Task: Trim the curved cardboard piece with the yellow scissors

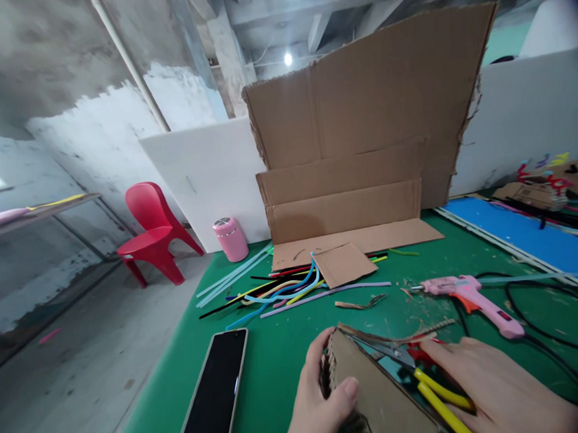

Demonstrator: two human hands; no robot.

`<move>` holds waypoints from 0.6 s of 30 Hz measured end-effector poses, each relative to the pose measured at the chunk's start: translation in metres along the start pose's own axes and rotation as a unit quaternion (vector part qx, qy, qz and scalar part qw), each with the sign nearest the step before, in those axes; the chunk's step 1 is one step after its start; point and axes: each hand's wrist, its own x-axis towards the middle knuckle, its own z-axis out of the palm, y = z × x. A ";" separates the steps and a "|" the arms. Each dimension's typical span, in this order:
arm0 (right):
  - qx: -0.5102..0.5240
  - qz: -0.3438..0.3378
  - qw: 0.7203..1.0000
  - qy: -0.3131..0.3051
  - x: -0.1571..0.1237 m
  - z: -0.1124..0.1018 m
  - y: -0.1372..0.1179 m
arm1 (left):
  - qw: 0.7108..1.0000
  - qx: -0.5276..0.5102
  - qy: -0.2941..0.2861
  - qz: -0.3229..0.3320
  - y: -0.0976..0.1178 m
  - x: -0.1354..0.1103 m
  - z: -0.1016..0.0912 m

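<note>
My left hand is closed on the corner of a folded cardboard piece, thumb on its front face and fingers behind. The cardboard's left edge shows ragged corrugation. My right hand grips a pair of pliers with yellow handles and some red near the pivot. The grey jaws lie along the top edge of the cardboard, where a thin torn cardboard strip runs out to the right. My right fingertips are partly hidden behind the tool.
A pink glue gun with a black cable lies at right. A phone lies at left. Ahead are several pipe cleaners, a cardboard square, a pink canister and a large upright cardboard sheet. A red chair stands beyond the table.
</note>
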 end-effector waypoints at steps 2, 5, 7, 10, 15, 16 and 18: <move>0.003 0.003 1.000 0.000 0.000 0.000 -0.001 | 1.000 0.000 -0.004 -0.005 0.000 0.000 0.000; -0.020 0.009 1.000 0.001 0.001 0.002 -0.003 | 1.000 0.007 -0.006 -0.011 -0.003 0.000 0.000; -0.035 0.010 0.999 0.001 0.001 0.003 -0.004 | 1.000 0.009 0.000 -0.008 -0.005 0.001 -0.001; -0.042 0.012 0.999 0.005 0.003 0.001 -0.005 | 1.000 0.019 0.006 -0.003 -0.008 0.002 -0.002; -0.021 0.003 1.000 -0.007 0.009 -0.003 -0.001 | 0.999 0.036 0.008 0.003 -0.009 0.002 -0.002; -0.014 0.005 1.000 -0.017 0.010 -0.003 0.001 | 0.999 0.034 0.006 0.002 -0.008 0.002 -0.002; 0.005 0.014 0.999 -0.044 0.011 0.000 0.006 | 1.000 0.022 -0.010 -0.002 -0.004 0.001 -0.002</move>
